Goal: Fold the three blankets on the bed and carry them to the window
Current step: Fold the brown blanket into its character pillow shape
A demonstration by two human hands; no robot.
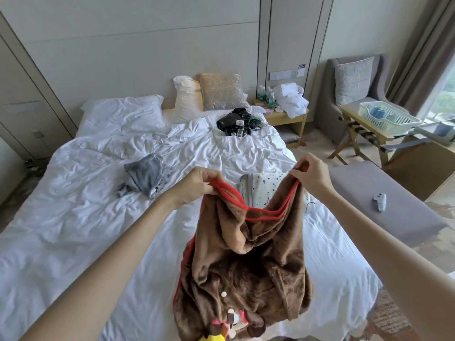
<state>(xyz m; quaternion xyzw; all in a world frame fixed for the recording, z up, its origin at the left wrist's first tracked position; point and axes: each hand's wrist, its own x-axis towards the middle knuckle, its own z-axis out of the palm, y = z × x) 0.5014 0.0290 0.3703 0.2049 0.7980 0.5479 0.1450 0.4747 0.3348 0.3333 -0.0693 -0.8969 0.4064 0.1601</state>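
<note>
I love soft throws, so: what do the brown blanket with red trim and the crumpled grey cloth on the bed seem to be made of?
The brown blanket with red trim looks like plush fleece: fuzzy nap, soft sheen on its folds. The crumpled grey cloth looks thinner and matte, perhaps cotton knit, lying in fine creases.

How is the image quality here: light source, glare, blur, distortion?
Head view: daylight comes from the window at right, which is overexposed. Head view: the wide-angle lens bows the wall panels toward the edges. Head view: the brown blanket, left hand and right hand look reasonably sharp, without obvious motion blur.
</note>
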